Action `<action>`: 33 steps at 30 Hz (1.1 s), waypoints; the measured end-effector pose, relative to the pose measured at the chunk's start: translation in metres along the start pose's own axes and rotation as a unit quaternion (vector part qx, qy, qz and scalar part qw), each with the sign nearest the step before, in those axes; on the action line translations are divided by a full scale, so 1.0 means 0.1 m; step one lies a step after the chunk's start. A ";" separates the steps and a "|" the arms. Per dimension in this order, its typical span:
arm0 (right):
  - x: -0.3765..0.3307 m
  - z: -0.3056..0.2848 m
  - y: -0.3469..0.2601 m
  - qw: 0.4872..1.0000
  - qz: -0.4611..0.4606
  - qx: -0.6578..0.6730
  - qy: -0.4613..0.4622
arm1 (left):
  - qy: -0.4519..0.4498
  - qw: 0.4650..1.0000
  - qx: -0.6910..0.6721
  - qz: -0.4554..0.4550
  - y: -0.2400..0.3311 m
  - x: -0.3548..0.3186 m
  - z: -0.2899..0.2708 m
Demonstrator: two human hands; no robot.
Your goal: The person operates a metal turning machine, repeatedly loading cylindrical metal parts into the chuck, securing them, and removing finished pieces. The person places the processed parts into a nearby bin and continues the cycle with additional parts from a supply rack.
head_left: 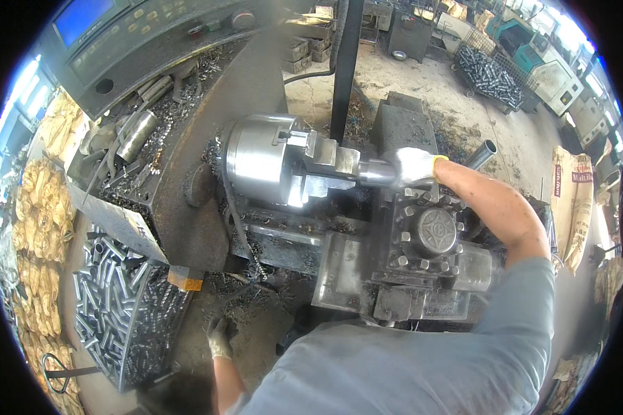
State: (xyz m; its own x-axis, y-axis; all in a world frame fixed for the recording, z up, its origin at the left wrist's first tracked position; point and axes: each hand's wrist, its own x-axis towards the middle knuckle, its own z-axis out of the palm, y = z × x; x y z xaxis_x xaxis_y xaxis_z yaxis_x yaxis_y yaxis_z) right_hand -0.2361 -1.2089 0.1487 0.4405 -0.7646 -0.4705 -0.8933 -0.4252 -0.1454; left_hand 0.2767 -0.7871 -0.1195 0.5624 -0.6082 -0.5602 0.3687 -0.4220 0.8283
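One gloved right hand (414, 166) has its grip closed around one metal tube (377, 171) at the lathe chuck (256, 159); the gloved left hand (219, 339) hangs low, its grip unclear.

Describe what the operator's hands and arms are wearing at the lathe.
Right hand: white knit work glove with a yellow cuff edge, forearm bare. Left hand: grubby greyish knit glove, forearm bare too. Both arms come out of a grey-blue short-sleeved shirt.
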 end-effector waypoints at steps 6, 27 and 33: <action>0.25 0.15 -0.18 0.996 -0.069 0.031 0.050 | 0.047 0.984 -0.114 0.130 0.22 0.49 -0.05; -1.50 0.36 -0.87 0.863 0.006 0.253 0.437 | 0.233 0.865 0.264 0.357 1.28 0.28 0.06; -2.25 1.27 -2.06 0.834 -0.047 0.379 0.399 | 0.024 0.604 0.274 0.748 2.95 -0.58 1.61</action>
State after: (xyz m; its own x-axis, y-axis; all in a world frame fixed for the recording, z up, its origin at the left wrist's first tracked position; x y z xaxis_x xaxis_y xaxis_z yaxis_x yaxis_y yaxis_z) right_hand -0.1624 -0.8882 0.1741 0.1614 -0.9525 0.2584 -0.5170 -0.3046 -0.7999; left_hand 0.2336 -0.9841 0.1552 -0.0128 -0.5701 0.8215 -0.8716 0.4090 0.2703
